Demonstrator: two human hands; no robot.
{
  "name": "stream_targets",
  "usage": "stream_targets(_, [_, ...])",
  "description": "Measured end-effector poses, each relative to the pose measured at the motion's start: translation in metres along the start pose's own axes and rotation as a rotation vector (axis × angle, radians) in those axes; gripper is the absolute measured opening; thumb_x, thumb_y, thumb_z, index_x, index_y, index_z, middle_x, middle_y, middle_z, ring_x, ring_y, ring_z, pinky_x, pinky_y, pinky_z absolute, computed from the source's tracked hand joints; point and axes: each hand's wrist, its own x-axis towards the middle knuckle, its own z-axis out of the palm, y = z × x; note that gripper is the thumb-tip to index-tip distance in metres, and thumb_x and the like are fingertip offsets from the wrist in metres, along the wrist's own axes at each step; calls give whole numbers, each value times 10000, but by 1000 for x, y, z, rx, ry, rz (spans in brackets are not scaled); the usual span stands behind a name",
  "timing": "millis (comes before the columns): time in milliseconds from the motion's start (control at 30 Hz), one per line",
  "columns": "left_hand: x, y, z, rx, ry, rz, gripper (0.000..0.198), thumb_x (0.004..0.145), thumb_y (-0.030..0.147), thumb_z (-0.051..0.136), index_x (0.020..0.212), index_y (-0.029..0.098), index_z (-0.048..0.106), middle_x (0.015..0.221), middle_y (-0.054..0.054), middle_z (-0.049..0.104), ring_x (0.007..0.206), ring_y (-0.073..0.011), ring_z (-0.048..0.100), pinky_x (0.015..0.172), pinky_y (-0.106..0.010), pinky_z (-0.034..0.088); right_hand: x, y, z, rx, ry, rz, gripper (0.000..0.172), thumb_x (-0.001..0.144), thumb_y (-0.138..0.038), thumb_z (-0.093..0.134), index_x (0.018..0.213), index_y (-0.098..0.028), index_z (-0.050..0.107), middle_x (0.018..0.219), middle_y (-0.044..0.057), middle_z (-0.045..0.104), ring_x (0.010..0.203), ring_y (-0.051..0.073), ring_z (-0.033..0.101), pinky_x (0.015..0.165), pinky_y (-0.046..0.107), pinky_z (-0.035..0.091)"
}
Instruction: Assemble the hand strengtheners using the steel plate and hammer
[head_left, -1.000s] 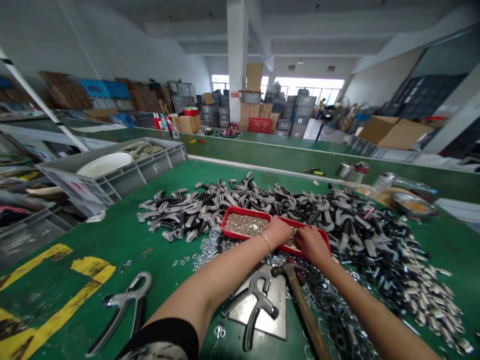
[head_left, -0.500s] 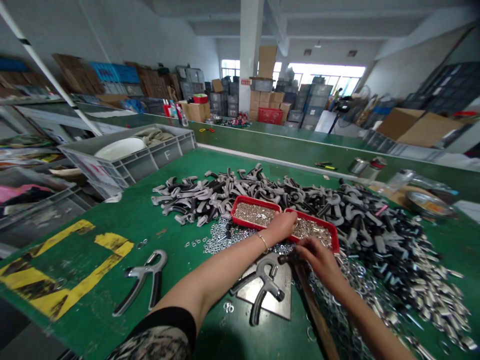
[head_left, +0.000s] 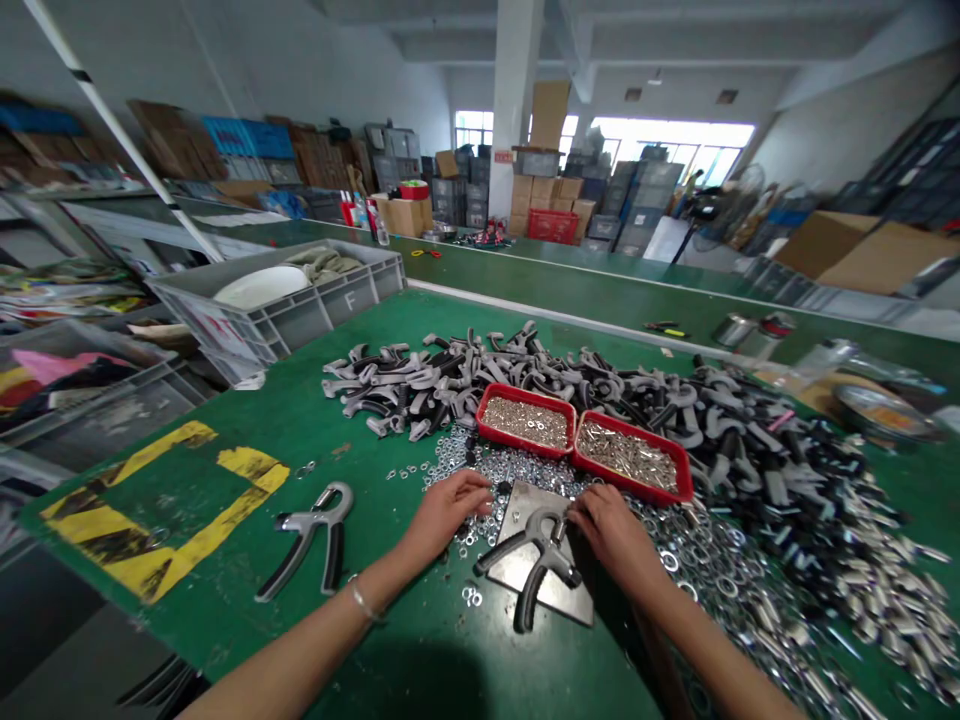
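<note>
Right hand (head_left: 611,525) curls onto the head of one hand gripper (head_left: 536,565), lying on the single steel plate (head_left: 566,600) near the worktop's (head_left: 390,650) front edge. Left hand (head_left: 450,505) curls over loose washers (head_left: 480,470) (can't tell what either hand actually holds). Two red trays (head_left: 484,428) sit behind, and a second gripper (head_left: 307,535) lies left.

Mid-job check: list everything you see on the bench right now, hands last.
Hand gripper on plate: one, grey and black, front centre.
Loose hand gripper: one, grey and black, left of it.
Metal plate: one, grey, under the first gripper.
Red trays: two, holding small metal parts, behind the plate.
Handle parts: heap, grey and black, behind the trays.
Washers: many, silver, around the plate.
Crate: one, grey, far left.
Table: one, green.
Left hand: on the washers.
Right hand: touching the gripper on the plate.
</note>
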Motion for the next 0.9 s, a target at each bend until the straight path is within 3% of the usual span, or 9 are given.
stream_targets(133, [-21,3,-10,-41,4,-61,227,843,394,617,927,182,619,880,-41,726,784,-208,710,742,-322,535,9,-14,-1,-139,-46,-72,140,926,-137,532,830,-164,630,893,117,628,910,272,563,855,396,462])
stream_targets(233, [-25,14,11,94,-25,19,159,860,348,604,859,194,645,804,-13,696,761,-187,671,739,-307,506,22,-23,-3,-220,-90,-144,186,877,-63,542,779,-190,636,874,123,649,905,276,569,812,372,462])
stream_targets(333, [-18,19,41,332,-55,202,118,871,288,609,816,204,671,848,-13,674,863,-193,622,827,-322,463,24,-22,-10,-266,-119,-158,150,879,-114,573,781,-215,627,874,102,666,880,257,600,733,331,471])
stream_targets(400, [-12,16,58,463,-58,281,103,872,271,626,811,204,674,919,-23,662,959,-210,587,903,-352,425,12,-14,-18,-303,-99,-96,114,926,-243,553,842,-208,621,880,107,665,859,267,624,696,340,478])
stream_targets(533, [-6,7,74,610,-88,271,115,882,262,631,801,192,671,920,-32,640,969,-218,560,916,-368,397,-36,7,-25,-378,-145,184,305,931,-475,518,871,-188,602,839,142,677,809,321,665,611,370,472])
stream_targets(600, [-7,5,76,652,-85,270,119,889,265,628,808,186,666,922,-35,636,962,-219,557,904,-363,395,-58,14,-21,-328,-250,289,304,900,-489,552,810,-201,591,812,132,689,774,314,677,576,352,459])
stream_targets(667, [-9,3,77,701,-65,280,125,900,276,618,825,185,659,930,-38,634,962,-222,556,891,-359,397,-70,18,-14,-249,-271,331,263,899,-443,539,777,-212,569,827,119,692,783,291,676,586,335,456])
stream_targets(767, [-11,3,78,813,-61,342,143,928,288,581,859,183,648,946,-47,632,963,-228,559,873,-362,400,-72,17,-12,-26,-125,349,205,906,-399,468,818,-225,530,826,86,676,761,247,658,623,323,470])
stream_targets(900, [-9,5,81,1068,-193,541,204,978,232,466,900,168,644,960,-71,631,944,-242,562,850,-383,411,-67,7,-24,355,-35,331,244,943,-457,375,942,-243,493,746,32,651,640,220,633,597,315,475])
